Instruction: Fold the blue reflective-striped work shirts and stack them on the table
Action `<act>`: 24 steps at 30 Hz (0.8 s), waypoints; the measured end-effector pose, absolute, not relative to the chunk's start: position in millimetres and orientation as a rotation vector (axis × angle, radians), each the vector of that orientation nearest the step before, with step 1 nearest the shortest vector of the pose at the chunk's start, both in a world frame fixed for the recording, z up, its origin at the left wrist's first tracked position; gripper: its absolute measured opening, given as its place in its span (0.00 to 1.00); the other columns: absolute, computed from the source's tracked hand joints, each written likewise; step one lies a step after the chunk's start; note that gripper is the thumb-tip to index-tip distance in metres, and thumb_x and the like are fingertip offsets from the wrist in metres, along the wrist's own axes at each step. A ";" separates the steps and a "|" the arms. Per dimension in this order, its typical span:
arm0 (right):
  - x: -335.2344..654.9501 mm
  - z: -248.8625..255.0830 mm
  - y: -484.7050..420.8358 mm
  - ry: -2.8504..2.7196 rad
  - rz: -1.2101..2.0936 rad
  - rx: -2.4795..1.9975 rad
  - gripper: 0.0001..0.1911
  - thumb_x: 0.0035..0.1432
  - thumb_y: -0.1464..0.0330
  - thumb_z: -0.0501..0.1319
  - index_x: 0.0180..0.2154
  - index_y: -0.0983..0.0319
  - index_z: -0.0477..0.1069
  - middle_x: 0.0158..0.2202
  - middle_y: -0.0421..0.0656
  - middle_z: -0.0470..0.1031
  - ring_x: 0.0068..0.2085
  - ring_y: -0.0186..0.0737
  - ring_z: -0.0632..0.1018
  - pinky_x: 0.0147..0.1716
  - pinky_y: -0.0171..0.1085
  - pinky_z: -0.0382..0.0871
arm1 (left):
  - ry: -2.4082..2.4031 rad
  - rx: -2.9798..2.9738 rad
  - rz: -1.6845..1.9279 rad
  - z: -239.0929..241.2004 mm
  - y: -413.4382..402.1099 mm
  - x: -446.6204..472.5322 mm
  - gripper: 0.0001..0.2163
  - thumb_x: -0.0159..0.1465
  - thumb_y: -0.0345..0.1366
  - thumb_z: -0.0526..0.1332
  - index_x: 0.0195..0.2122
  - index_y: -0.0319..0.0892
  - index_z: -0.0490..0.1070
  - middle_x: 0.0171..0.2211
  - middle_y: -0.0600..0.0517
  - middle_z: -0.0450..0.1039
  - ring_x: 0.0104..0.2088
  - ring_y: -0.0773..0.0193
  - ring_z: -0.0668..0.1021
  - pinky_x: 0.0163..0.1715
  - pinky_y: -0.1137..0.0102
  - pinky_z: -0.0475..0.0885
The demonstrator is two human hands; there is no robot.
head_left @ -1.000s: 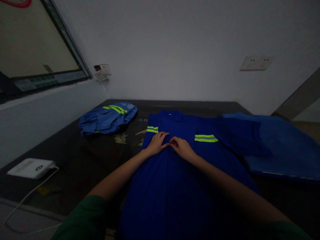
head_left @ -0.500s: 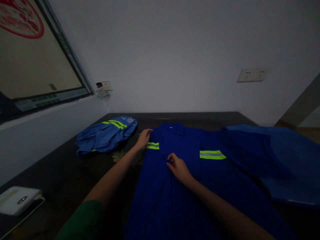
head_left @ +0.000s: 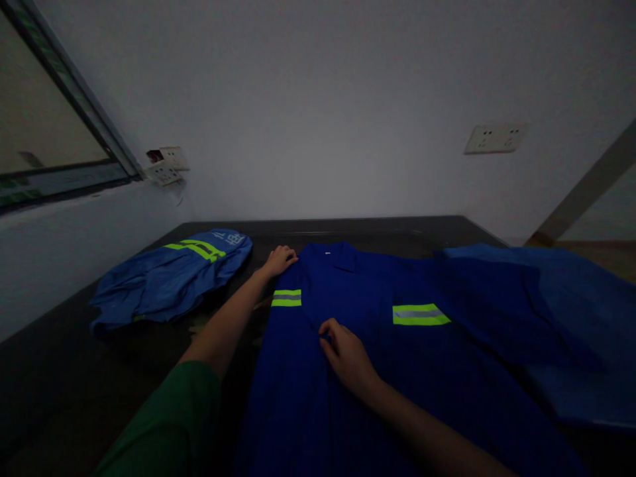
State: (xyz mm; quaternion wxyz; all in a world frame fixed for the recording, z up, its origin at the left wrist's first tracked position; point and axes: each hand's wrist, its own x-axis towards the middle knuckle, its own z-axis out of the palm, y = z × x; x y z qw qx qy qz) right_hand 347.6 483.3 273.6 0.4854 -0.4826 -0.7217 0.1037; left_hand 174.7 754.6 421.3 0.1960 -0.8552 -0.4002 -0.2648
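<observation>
A dark blue work jacket point(head_left: 358, 371) with yellow-green reflective stripes lies flat on the dark table point(head_left: 124, 358), collar towards the wall. My left hand point(head_left: 279, 260) is stretched out to the jacket's far left shoulder, fingers curled on the fabric edge beside the collar. My right hand point(head_left: 348, 354) rests on the middle of the jacket's front, fingers bent and pressed on the cloth near the front opening.
A lighter blue garment point(head_left: 171, 278) with reflective stripes lies crumpled at the left. More blue cloth point(head_left: 556, 311) is spread at the right. Wall sockets point(head_left: 494, 138) sit on the back wall; a window frame point(head_left: 59, 172) is at the left.
My left hand left the jacket's middle and reached up to its left shoulder. My right hand stayed near the centre. The view swung right, and the white device at the left went out of sight.
</observation>
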 end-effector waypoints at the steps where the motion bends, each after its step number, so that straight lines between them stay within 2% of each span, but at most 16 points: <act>1: 347.6 274.4 483.1 -1.755 0.253 -1.179 0.08 0.59 0.76 0.54 0.40 0.60 0.65 0.33 0.41 0.71 0.35 0.38 0.72 0.35 0.35 0.61 | -1.135 -2.372 -0.740 419.3 752.5 176.3 0.07 0.65 0.40 0.60 0.35 0.44 0.73 0.41 0.48 0.71 0.46 0.55 0.71 0.46 0.61 0.67; 4: 347.5 275.4 483.0 -1.751 0.256 -1.179 0.07 0.60 0.76 0.53 0.40 0.60 0.65 0.33 0.42 0.71 0.36 0.38 0.73 0.36 0.35 0.62 | -1.191 -2.253 -0.801 415.3 736.4 182.1 0.07 0.66 0.40 0.59 0.39 0.42 0.70 0.44 0.45 0.69 0.48 0.52 0.68 0.49 0.57 0.65; 7: 347.6 274.0 484.0 -1.744 0.249 -1.161 0.07 0.60 0.76 0.52 0.39 0.61 0.65 0.33 0.42 0.71 0.36 0.38 0.73 0.37 0.35 0.63 | -1.196 -2.133 -0.894 412.1 708.2 190.2 0.10 0.68 0.36 0.55 0.48 0.38 0.65 0.50 0.41 0.64 0.53 0.51 0.64 0.55 0.53 0.58; 10: 348.1 271.5 485.3 -1.743 0.225 -1.149 0.08 0.60 0.76 0.52 0.40 0.60 0.65 0.34 0.42 0.72 0.36 0.38 0.74 0.38 0.35 0.64 | -1.127 -2.151 -0.869 398.4 675.8 199.5 0.11 0.68 0.34 0.54 0.50 0.40 0.66 0.51 0.44 0.65 0.54 0.54 0.65 0.56 0.58 0.60; 12: 348.4 270.9 485.0 -1.753 0.205 -1.158 0.09 0.61 0.75 0.52 0.41 0.60 0.66 0.35 0.42 0.73 0.37 0.37 0.75 0.38 0.35 0.64 | -1.100 -2.247 -0.757 380.5 657.1 204.9 0.11 0.67 0.37 0.55 0.49 0.42 0.69 0.50 0.46 0.68 0.53 0.55 0.68 0.55 0.62 0.63; 14: 348.7 272.4 482.7 -1.770 0.196 -1.204 0.09 0.61 0.75 0.53 0.42 0.60 0.67 0.37 0.43 0.75 0.38 0.38 0.75 0.39 0.35 0.65 | -1.107 -2.339 -0.630 360.4 642.8 209.1 0.16 0.68 0.41 0.55 0.54 0.42 0.68 0.55 0.44 0.66 0.57 0.54 0.67 0.56 0.62 0.63; 18: 347.0 285.0 474.0 -1.858 0.211 -1.365 0.14 0.61 0.69 0.59 0.49 0.63 0.67 0.43 0.47 0.77 0.44 0.42 0.77 0.42 0.37 0.66 | -1.239 -2.362 -0.522 334.8 625.9 215.1 0.25 0.69 0.48 0.48 0.65 0.46 0.56 0.67 0.45 0.52 0.65 0.48 0.56 0.62 0.54 0.55; 22: 338.3 308.1 469.9 -1.984 0.176 -1.593 0.19 0.61 0.59 0.60 0.49 0.64 0.70 0.47 0.53 0.76 0.49 0.51 0.76 0.45 0.42 0.68 | -1.296 -2.355 -0.494 333.3 616.5 217.5 0.26 0.69 0.53 0.45 0.67 0.56 0.50 0.69 0.51 0.47 0.67 0.49 0.51 0.63 0.50 0.51; 24: 333.2 319.6 472.6 -2.052 0.137 -1.703 0.19 0.61 0.58 0.59 0.46 0.65 0.72 0.48 0.55 0.76 0.50 0.54 0.76 0.44 0.44 0.68 | -1.295 -2.366 -0.473 335.4 612.8 217.3 0.27 0.68 0.55 0.45 0.67 0.58 0.48 0.69 0.52 0.45 0.68 0.50 0.50 0.63 0.50 0.50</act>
